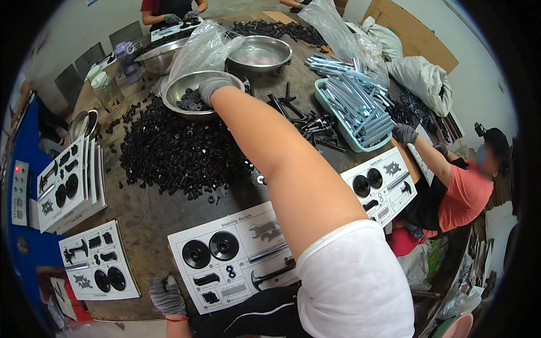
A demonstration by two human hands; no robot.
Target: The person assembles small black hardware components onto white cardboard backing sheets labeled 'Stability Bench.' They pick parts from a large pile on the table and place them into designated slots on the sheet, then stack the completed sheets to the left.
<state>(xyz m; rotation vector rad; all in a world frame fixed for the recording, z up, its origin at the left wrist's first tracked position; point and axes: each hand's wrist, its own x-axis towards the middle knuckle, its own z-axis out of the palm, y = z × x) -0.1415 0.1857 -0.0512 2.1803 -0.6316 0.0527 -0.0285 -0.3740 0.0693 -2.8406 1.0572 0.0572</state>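
Observation:
My right arm stretches across the table, and my right hand, in a grey striped glove, reaches into a steel bowl. Small dark parts lie in the bowl beside the glove; my fingertips are hidden there. At the table's near edge, my gloved left hand rests with its fingers forward, holding nothing that I can see. Beside it lies a white printed sheet with black discs, wrenches, a hammer shape and small fittings on it. My right arm covers part of this sheet.
A heap of black screws spreads below the bowl. Metal tubes fill a pale green basket. More sheets and a stacked pile stand left. A co-worker sits right; another person works at the far side.

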